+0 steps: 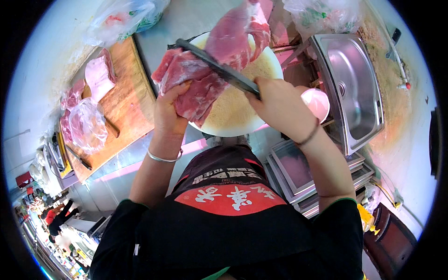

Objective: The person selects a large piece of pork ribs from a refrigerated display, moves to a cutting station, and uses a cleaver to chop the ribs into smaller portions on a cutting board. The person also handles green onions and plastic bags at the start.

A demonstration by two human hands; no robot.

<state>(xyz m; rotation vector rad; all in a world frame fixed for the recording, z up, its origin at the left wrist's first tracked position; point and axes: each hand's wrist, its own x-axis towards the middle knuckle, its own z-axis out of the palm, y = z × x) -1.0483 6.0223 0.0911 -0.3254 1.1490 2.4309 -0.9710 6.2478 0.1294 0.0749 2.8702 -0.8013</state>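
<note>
The left hand (171,108) reaches up from six o'clock, fingers clamped on a slab of raw meat (212,60) lifted over the round chopping block (233,114). The right hand (280,105), at three o'clock of the meat, has its fingers wrapped tight round the handle of a dark knife (217,67) lying across the meat. A steel sink (354,88) sits at three o'clock, a wooden board (128,100) at nine.
</note>
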